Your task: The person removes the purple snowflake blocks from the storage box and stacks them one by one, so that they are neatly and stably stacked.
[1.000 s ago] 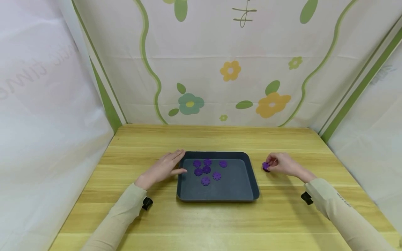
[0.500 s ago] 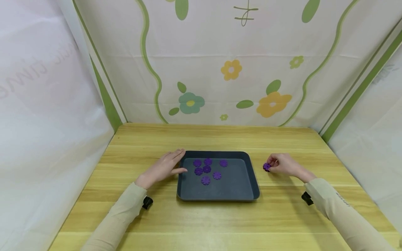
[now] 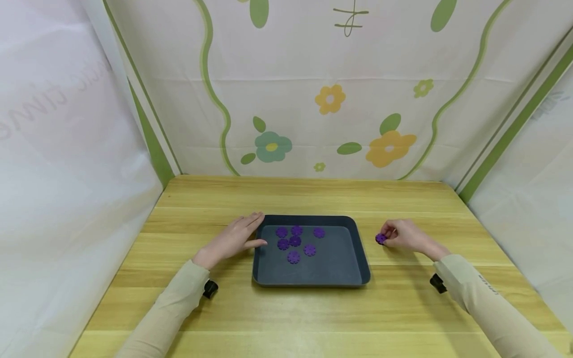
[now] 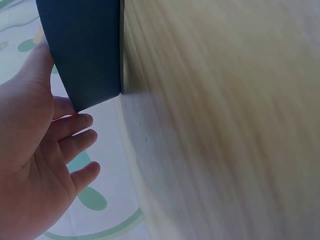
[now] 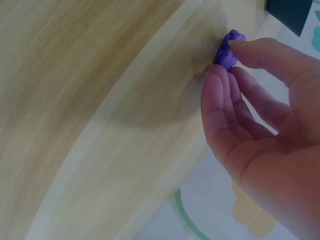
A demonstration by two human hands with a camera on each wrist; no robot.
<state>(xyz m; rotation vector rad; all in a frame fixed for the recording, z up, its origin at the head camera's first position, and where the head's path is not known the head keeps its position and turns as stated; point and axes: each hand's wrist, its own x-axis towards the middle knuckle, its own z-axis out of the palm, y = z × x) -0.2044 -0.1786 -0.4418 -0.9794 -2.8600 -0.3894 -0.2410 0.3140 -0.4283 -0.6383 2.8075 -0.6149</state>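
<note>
The left hand (image 3: 234, 237) lies outstretched against the dark tray (image 3: 331, 271), seemingly steadying its left side, while the right hand (image 3: 404, 234), apart over the surface (image 3: 309, 318) farther right, pinches at least one notched purple disc (image 3: 380, 238), a grip likely suited to its small size.

smooth wood-grain table (image 3: 313, 318), matt dark tray (image 3: 331, 266), plastic-looking purple discs (image 3: 293, 257)

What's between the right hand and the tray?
Head view: the purple piece that the right hand pinches, then only bare wooden tabletop up to the tray.
</note>
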